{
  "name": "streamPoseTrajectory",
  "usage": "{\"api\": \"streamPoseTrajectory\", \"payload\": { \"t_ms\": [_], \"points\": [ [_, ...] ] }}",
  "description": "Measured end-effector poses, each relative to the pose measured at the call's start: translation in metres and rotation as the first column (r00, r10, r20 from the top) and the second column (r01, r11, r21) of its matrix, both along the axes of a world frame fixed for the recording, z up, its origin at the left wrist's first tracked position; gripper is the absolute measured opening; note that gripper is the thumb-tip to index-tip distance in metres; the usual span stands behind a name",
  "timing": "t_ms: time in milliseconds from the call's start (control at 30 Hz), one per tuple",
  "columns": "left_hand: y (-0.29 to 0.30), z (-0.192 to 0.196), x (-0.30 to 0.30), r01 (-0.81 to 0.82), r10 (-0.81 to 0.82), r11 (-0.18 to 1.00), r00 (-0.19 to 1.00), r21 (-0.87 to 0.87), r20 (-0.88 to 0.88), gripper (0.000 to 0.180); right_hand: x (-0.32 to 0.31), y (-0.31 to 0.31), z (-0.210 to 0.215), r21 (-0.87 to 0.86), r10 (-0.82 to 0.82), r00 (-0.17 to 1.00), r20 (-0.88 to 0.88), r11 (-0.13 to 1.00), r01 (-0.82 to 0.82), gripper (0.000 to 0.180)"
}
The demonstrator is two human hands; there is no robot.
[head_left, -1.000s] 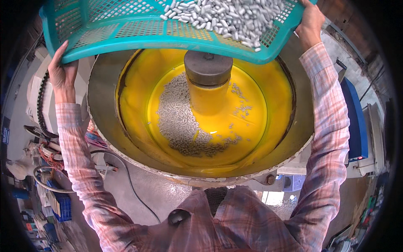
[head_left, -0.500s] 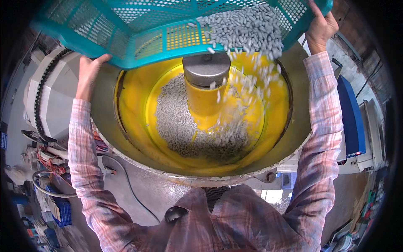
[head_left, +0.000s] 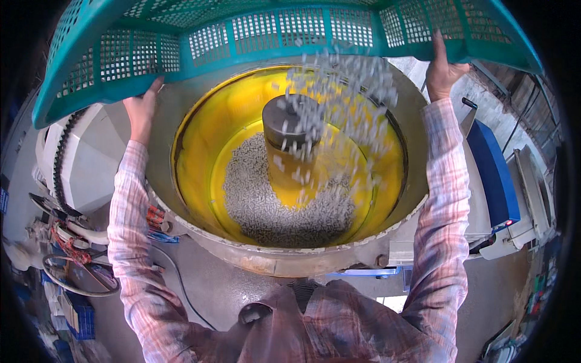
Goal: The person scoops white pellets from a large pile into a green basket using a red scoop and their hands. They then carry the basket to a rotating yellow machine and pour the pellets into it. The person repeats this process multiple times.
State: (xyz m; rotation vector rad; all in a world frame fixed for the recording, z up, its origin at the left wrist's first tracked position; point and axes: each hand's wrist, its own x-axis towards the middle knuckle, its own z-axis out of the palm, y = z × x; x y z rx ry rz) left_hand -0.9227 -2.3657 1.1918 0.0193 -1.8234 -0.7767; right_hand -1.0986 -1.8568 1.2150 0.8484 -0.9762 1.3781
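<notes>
A teal perforated plastic basket (head_left: 278,30) is tipped high over a round yellow-lined tub (head_left: 196,142). My left hand (head_left: 143,109) grips its rim at the left, thumb over the edge. On the right, my right hand (head_left: 445,74) is closed on the rim with the thumb up along the basket's wall. Small grey pellets (head_left: 348,103), blurred by motion, fall from the basket past the metal-capped central column (head_left: 290,121). More grey pellets (head_left: 260,199) lie on the tub's floor, curving around the column's base.
A white machine housing (head_left: 94,163) with a black ribbed edge stands left of the tub. At the right is a blue panel (head_left: 493,172). A dark hose (head_left: 181,284) crosses the floor near a blue crate (head_left: 82,317) at lower left.
The basket has tipped further, and the pile of pellets in it has slid out. Fewer pellets show in the basket; the heap in the tub has spread wider.
</notes>
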Motion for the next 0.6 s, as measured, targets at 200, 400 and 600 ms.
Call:
{"api": "streamPoseTrajectory", "payload": {
  "t_ms": [200,400,600],
  "points": [
    [-0.012,-0.004,0.000,-0.040,0.037,0.998,0.996,-0.040,-0.084,0.029,-0.004,-0.007,-0.016,0.068,0.009,1.000,0.015,0.998,-0.010,0.011],
    [-0.005,0.000,-0.009,0.003,-0.018,0.995,0.986,-0.095,-0.165,0.030,-0.012,0.031,-0.028,0.122,-0.076,0.997,0.012,0.990,0.074,0.009],
    [0.026,0.022,-0.004,0.120,-0.133,0.990,0.967,-0.071,-0.217,0.033,0.108,0.028,-0.023,0.134,-0.331,0.881,0.338,0.944,0.303,0.022]
  ]
}}
